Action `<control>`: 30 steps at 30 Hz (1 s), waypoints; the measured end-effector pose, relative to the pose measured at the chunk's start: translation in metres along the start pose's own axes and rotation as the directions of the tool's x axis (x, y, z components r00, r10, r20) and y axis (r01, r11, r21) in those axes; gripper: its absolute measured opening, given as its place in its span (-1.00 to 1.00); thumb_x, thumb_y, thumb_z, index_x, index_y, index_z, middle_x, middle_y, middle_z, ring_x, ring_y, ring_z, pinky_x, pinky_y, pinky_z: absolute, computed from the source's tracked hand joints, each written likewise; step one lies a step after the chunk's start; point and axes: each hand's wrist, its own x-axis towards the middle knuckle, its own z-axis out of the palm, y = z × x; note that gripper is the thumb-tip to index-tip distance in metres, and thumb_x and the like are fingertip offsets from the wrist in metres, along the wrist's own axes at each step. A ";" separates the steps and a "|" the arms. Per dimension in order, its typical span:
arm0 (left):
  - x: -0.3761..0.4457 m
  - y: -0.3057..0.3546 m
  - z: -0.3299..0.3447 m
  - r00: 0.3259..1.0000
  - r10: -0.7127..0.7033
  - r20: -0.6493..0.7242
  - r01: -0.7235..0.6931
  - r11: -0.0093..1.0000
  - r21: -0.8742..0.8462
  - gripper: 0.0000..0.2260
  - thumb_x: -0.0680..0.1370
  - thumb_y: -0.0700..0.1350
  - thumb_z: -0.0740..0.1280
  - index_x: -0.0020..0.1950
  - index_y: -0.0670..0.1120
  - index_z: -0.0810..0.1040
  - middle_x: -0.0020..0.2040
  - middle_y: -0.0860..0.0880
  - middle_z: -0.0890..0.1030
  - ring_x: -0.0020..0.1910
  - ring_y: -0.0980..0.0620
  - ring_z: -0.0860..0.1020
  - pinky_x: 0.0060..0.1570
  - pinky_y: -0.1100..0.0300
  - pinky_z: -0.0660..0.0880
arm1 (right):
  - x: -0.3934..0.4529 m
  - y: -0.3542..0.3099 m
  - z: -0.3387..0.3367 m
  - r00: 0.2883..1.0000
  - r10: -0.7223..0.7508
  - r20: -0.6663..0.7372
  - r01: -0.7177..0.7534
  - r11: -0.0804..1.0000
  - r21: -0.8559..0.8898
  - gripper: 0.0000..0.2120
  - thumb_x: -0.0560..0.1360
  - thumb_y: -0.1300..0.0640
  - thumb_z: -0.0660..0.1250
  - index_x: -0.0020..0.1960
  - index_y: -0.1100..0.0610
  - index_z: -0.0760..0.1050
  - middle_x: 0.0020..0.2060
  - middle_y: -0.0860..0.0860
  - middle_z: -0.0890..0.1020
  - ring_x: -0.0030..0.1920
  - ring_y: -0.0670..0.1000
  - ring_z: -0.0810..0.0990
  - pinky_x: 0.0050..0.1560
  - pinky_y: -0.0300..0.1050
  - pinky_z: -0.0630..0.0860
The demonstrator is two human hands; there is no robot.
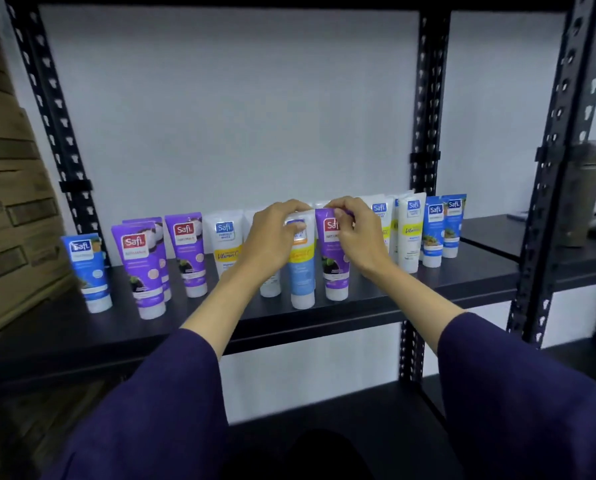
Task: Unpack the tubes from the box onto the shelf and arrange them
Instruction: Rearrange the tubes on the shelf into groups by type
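Both hands were raised to the middle of the black metal shelf board. Left hand had its fingers curled over the crimped top of a white, yellow and pale-blue plastic tube standing on its cap. Right hand pinched the top edge of a purple plastic tube with a white cap just beside it; both tubes rested on the board. Labels under the fingers were hidden, and another white tube behind the left wrist was largely covered. Dark purple sleeves ran out of frame below. Along the shelf stood the remaining tubes, caps down: a blue tube at far left, three purple tubes, a white-and-yellow tube, then white tubes and two blue tubes at right. Small print was blurred. Stacked brown cardboard cartons were cut off at left.
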 end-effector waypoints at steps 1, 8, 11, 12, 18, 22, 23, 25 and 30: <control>-0.002 -0.002 0.002 0.999 0.014 -0.029 -0.014 1.000 -0.008 -0.76 0.54 -0.26 0.31 0.16 -0.04 0.56 0.13 -0.04 0.58 0.08 0.04 0.54 0.06 0.23 0.48 | -0.001 0.002 0.001 1.000 -0.004 -0.001 0.004 1.000 0.023 -0.82 0.57 0.28 0.18 0.05 0.15 0.54 -0.06 0.04 0.60 -0.07 -0.06 0.54 -0.05 -0.25 0.45; -0.039 -0.018 0.035 0.966 -0.130 -0.222 0.049 0.941 -0.336 -0.47 0.47 -0.22 0.44 0.34 0.00 0.28 0.11 0.10 0.50 0.02 0.28 0.54 -0.11 0.44 0.50 | -0.031 0.019 0.007 0.994 0.087 0.068 -0.104 0.944 0.314 -0.48 0.54 0.22 0.30 0.42 0.04 0.18 0.23 0.09 0.48 0.17 0.00 0.56 0.08 -0.16 0.58; -0.056 -0.029 0.048 0.966 -0.153 -0.207 0.066 0.925 -0.373 -0.48 0.47 -0.17 0.45 0.33 0.01 0.27 0.12 0.22 0.49 0.10 0.31 0.51 0.03 0.41 0.49 | -0.049 0.027 0.007 0.984 0.134 0.114 -0.165 0.930 0.329 -0.40 0.54 0.21 0.32 0.46 -0.01 0.11 0.25 0.05 0.48 0.22 -0.07 0.53 0.14 -0.21 0.54; -0.062 -0.032 0.052 0.970 -0.154 -0.188 0.075 0.926 -0.371 -0.50 0.47 -0.15 0.45 0.32 0.01 0.29 0.12 0.24 0.50 0.12 0.31 0.51 0.04 0.41 0.49 | -0.055 0.030 0.007 0.982 0.145 0.124 -0.177 0.934 0.310 -0.41 0.53 0.19 0.33 0.45 -0.02 0.12 0.24 0.00 0.49 0.22 -0.10 0.53 0.13 -0.24 0.53; -0.073 -0.045 0.064 0.978 -0.167 -0.124 0.122 0.944 -0.306 -0.51 0.47 0.01 0.44 0.32 0.15 0.29 0.25 0.16 0.47 0.22 0.20 0.48 0.14 0.26 0.47 | -0.073 0.038 0.011 0.974 0.184 0.135 -0.210 0.954 0.213 -0.48 0.52 0.13 0.33 0.41 0.10 0.20 0.21 -0.06 0.47 0.17 -0.15 0.51 0.00 -0.44 0.49; -0.072 -0.040 0.067 0.972 -0.185 -0.142 0.132 0.939 -0.316 -0.56 0.48 -0.04 0.43 0.30 0.08 0.35 0.21 0.15 0.51 0.16 0.23 0.49 0.06 0.41 0.44 | -0.072 0.043 0.006 0.975 0.212 0.069 -0.221 0.956 0.194 -0.50 0.54 0.13 0.31 0.42 0.10 0.22 0.25 -0.01 0.47 0.23 -0.08 0.48 0.01 -0.45 0.50; -0.071 -0.036 0.070 0.973 -0.187 -0.137 0.136 0.938 -0.320 -0.57 0.48 -0.04 0.43 0.29 0.07 0.36 0.19 0.15 0.51 0.14 0.24 0.49 0.01 0.47 0.43 | -0.072 0.045 0.002 0.976 0.215 0.041 -0.219 0.958 0.184 -0.49 0.55 0.13 0.30 0.43 0.12 0.21 0.25 -0.01 0.47 0.22 -0.08 0.48 0.01 -0.46 0.49; -0.068 -0.030 0.079 0.976 -0.184 -0.119 0.137 0.936 -0.324 -0.58 0.49 -0.04 0.42 0.29 0.06 0.37 0.17 0.16 0.51 0.10 0.28 0.49 -0.02 0.49 0.41 | -0.071 0.048 -0.008 0.977 0.213 -0.010 -0.209 0.965 0.161 -0.48 0.56 0.13 0.28 0.46 0.14 0.20 0.23 -0.02 0.48 0.19 -0.11 0.49 0.00 -0.49 0.47; -0.055 -0.015 0.112 0.969 -0.208 -0.130 0.159 0.937 -0.310 -0.62 0.49 -0.07 0.43 0.25 -0.02 0.40 0.14 0.07 0.54 0.10 0.16 0.51 0.05 0.30 0.48 | -0.072 0.063 -0.039 0.970 0.229 -0.079 -0.218 0.968 0.125 -0.47 0.56 0.13 0.26 0.48 0.14 0.17 0.24 -0.02 0.44 0.21 -0.12 0.45 -0.01 -0.52 0.46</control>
